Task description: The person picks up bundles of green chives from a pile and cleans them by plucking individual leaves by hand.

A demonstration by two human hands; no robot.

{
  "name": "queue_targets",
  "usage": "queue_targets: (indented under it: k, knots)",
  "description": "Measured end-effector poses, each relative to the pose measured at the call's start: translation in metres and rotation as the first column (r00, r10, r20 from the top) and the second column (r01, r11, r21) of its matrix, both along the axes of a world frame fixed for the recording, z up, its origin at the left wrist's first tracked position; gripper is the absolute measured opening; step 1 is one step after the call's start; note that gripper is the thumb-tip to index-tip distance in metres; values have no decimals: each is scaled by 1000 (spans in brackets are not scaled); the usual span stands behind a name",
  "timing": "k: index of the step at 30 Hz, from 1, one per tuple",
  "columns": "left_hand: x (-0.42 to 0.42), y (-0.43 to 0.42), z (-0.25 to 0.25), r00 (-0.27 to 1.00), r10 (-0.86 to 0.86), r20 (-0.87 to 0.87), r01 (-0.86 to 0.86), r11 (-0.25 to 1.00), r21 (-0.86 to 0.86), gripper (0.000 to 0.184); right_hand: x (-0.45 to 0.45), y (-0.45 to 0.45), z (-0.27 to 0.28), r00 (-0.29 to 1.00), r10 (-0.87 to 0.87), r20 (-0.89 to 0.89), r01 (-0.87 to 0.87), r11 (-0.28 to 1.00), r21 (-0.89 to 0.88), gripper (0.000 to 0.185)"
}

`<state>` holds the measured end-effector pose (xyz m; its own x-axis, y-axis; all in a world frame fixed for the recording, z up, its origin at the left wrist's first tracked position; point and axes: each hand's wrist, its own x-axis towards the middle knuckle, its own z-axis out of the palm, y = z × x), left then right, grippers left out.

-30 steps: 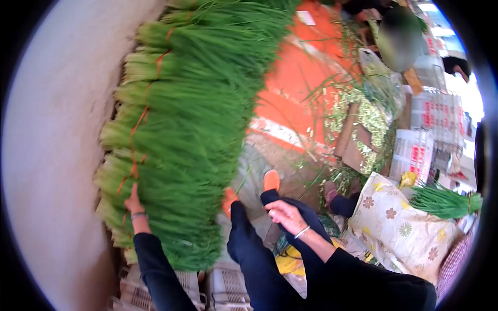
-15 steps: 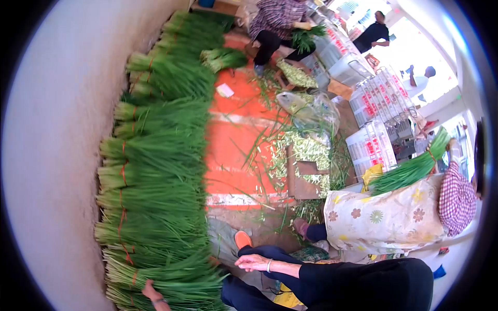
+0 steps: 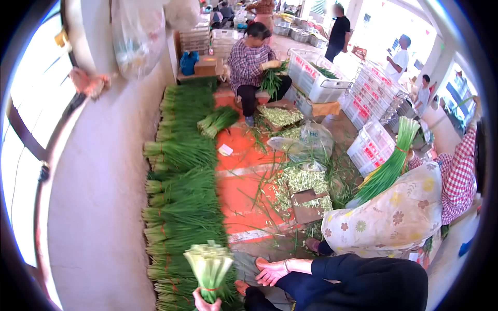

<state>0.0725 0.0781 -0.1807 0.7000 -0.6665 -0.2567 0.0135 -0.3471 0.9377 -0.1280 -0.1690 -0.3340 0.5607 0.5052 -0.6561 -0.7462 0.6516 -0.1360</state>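
Note:
My left hand point(image 3: 206, 302) is closed around a bunch of garlic chives point(image 3: 207, 267), held upright with the pale cut ends on top and a red tie around the stalks. Its leaves hang down out of clear sight. My right hand point(image 3: 272, 272) is empty, fingers loosely apart, over my dark-trousered leg, with a bracelet at the wrist. To the left, a long row of tied chive bunches point(image 3: 181, 207) lies along the wall, pale ends toward it. One more bunch point(image 3: 218, 121) lies across the far part of the row.
At right, a person in a flowered apron point(image 3: 384, 223) holds another chive bunch point(image 3: 389, 166). A seated person point(image 3: 252, 62) handles greens farther back. Chopped pale stalk ends point(image 3: 303, 180) surround a brown board point(image 3: 311, 210) on the orange mat point(image 3: 244, 199). White crates point(image 3: 371, 147) stand at right.
My left hand has lifted a chive bunch off the near end of the row and turned it upright. My right hand has opened and lowered slightly. The view has tilted up.

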Motion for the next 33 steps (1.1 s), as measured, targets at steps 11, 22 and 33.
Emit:
queue_targets:
  k: [11,22,33]
  knots:
    - [10,-159,188,-130,-618,775,652,536,536,64,48,-92,137,825,22,564,-21,1000,-8,76]
    - [34,-147,246,265,-323,909,323,918,232,78,76,-46,261,601,-228,766,711,590,-382,81]
    - [84,-115,203,907,-279,-316,163,924,-346,59,117,71,259,401,-215,891,865,410,-290,111]
